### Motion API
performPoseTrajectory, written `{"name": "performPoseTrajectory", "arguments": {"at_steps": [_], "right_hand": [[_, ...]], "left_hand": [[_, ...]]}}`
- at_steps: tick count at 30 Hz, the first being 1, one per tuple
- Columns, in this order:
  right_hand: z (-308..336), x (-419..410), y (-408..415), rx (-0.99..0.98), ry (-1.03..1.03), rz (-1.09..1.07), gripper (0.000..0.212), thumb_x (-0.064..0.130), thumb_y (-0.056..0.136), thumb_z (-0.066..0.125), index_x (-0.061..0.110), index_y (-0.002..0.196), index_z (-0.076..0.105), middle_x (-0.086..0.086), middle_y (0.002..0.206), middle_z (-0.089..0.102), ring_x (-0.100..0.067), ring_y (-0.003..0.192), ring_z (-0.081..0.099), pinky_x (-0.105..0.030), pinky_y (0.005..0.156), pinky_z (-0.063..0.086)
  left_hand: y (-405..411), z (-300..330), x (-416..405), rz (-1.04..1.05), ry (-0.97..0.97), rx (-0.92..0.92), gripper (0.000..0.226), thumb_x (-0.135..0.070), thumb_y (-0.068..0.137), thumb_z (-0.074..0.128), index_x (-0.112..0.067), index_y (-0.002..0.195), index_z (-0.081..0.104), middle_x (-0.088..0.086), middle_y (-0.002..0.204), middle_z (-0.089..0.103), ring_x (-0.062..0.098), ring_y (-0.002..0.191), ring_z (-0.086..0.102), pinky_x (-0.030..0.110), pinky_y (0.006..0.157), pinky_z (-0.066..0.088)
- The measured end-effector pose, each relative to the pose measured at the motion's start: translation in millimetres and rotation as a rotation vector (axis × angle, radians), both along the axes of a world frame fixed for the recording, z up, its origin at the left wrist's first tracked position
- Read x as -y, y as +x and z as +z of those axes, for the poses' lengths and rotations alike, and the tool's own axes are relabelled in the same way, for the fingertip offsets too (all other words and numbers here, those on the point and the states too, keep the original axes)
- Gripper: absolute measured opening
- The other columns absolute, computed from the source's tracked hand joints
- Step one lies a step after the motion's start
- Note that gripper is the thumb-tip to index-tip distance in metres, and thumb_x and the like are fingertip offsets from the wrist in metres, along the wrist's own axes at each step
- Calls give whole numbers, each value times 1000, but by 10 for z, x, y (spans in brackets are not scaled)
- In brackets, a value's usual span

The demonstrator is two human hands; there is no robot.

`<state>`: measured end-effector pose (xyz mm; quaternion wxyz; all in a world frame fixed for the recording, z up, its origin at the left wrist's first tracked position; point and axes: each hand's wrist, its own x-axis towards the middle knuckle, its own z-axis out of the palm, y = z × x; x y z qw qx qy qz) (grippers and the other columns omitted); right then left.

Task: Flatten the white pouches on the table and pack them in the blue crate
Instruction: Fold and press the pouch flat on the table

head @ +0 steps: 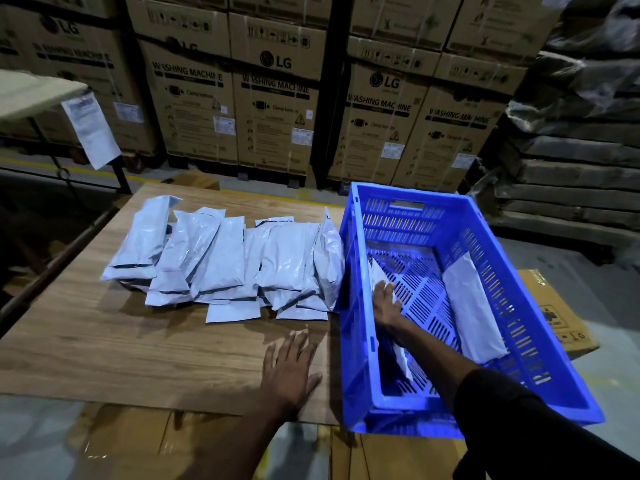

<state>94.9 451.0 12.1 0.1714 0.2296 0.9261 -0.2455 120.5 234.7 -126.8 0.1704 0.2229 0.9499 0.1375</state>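
Several white pouches (225, 261) lie in an overlapping heap across the wooden table (104, 341), just left of the blue crate (540, 306). My left hand (289, 368) rests flat on the tabletop near the front edge, fingers straight, holding nothing. My right hand (386, 303) reaches into the crate and presses on a white pouch (401, 358) standing along the crate's left wall. Another white pouch (474, 306) leans against the crate's right inner wall. Much of the left pouch is hidden by my forearm.
Stacked washing-machine cartons (277, 98) fill the background. A second table (34, 91) with a hanging paper stands at far left. Wrapped dark stacks (571, 150) sit at right. Flat cardboard (554, 317) lies under the crate's right side.
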Motion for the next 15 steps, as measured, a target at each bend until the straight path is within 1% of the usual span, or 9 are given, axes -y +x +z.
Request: {"name": "performPoseTrajectory", "arguments": {"at_steps": [1, 3, 4, 6, 7, 9, 11, 13, 15], "right_hand": [[-40, -50, -30, 2, -45, -11, 75, 46, 97, -4, -2, 155, -5, -26, 162, -13, -43, 150, -8, -52, 119, 2], [-68, -90, -80, -10, -84, -12, 70, 40, 109, 24, -4, 155, -7, -26, 161, -18, -45, 150, -8, -53, 119, 0], [-119, -109, -114, -17, -78, -4, 72, 36, 109, 31, -4, 154, -7, -24, 161, -19, -43, 150, -10, -54, 119, -2], [-189, -140, -146, 4, -27, 31, 72, 36, 108, 32, -4, 154, -6, -20, 163, -16, -35, 151, -14, -59, 116, -7], [-231, -167, -163, 16, -16, 23, 74, 41, 107, 32, -1, 155, -5, -16, 165, -14, -34, 152, -14, -63, 116, -7], [-272, -241, -194, 27, -30, -27, 78, 54, 100, 28, 4, 155, 4, -12, 167, -7, -36, 152, -11, -68, 115, -2], [-201, -258, -173, -13, -26, 0, 84, 57, 94, 20, 1, 155, 8, -17, 166, -2, -34, 153, -9, -63, 118, -3], [-80, -200, -101, -71, -27, 76, 70, 44, 105, 18, -2, 156, 0, -19, 165, -7, -28, 153, -11, -50, 121, -7], [-91, -161, -47, -132, -74, 106, 59, 29, 110, 20, 1, 155, -6, -16, 164, -14, -27, 152, -15, -44, 120, -13]], "left_hand": [[2, 0, -1, -23, -6, -6, 62, -61, 79, 40, -29, 131, 52, -1, 141, 61, 21, 131, 53, 47, 108, 22], [7, -2, -9, -56, -24, -23, 61, -61, 80, 40, -28, 129, 57, -1, 140, 61, 22, 131, 54, 46, 108, 22], [-2, -33, -13, -53, -40, -21, 61, -61, 80, 40, -28, 128, 61, -1, 140, 62, 22, 129, 56, 47, 107, 24], [-1, 2, -23, -64, -77, -42, 62, -61, 81, 39, -28, 128, 63, -1, 144, 59, 23, 130, 58, 47, 106, 23], [0, 31, -20, -70, -86, -52, 63, -60, 85, 39, -29, 135, 60, -1, 152, 51, 23, 137, 52, 48, 109, 17], [1, 76, -4, -54, -54, -64, 66, -58, 95, 35, -31, 155, 35, -5, 169, 15, 21, 155, 16, 46, 115, -4], [0, 71, -7, -34, -23, -93, 68, -57, 99, 30, -32, 161, 14, -8, 170, -7, 17, 156, -10, 44, 114, -17], [7, 104, -23, -29, -11, -106, 66, -54, 103, 34, -32, 161, 11, -8, 170, -10, 16, 155, -14, 46, 118, -14], [18, 134, -29, -26, 6, -85, 66, -52, 104, 37, -31, 161, 11, -7, 170, -9, 16, 155, -14, 47, 120, -11]]}}
